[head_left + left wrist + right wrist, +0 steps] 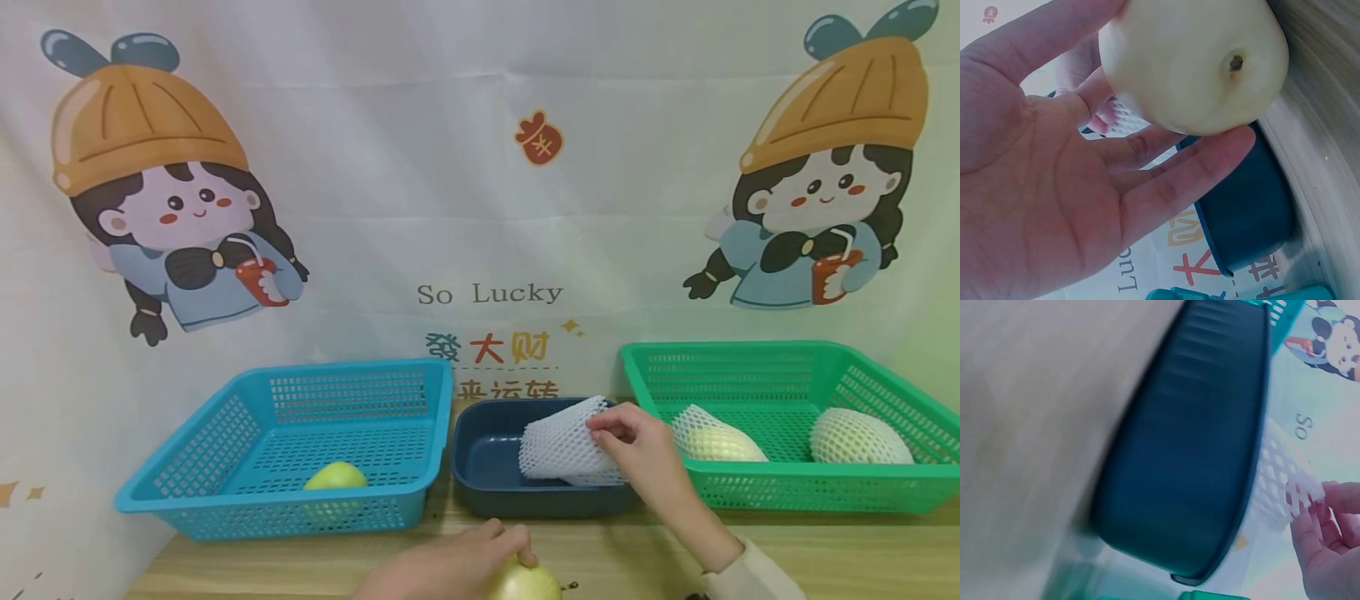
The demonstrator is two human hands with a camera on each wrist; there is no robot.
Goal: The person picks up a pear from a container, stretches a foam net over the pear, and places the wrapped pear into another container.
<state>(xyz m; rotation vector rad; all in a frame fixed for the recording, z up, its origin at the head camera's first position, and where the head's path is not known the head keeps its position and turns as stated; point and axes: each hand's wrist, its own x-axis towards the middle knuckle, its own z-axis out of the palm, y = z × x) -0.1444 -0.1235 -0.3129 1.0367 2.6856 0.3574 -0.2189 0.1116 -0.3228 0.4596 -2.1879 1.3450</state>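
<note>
My left hand (457, 567) grips a pale yellow pear (1191, 62) low at the front, over the wooden table. Thumb and fingers spread around its sides in the left wrist view, where a dark spot at one end of the fruit shows. My right hand (637, 446) pinches the edge of a white foam net sleeve (566, 442) between thumb and fingertips. That sleeve stands tilted up out of a dark blue bin (543, 502), with more white netting under it. In the right wrist view the bin's outer wall (1185, 437) hides much of the netting.
To the left is a blue basket (300, 512) with a yellow-green fruit (337, 476) inside. On the right stands a green basket (810, 475) holding two fruits in foam nets (858, 435). A printed curtain (360, 167) hangs behind the wooden table (247, 567).
</note>
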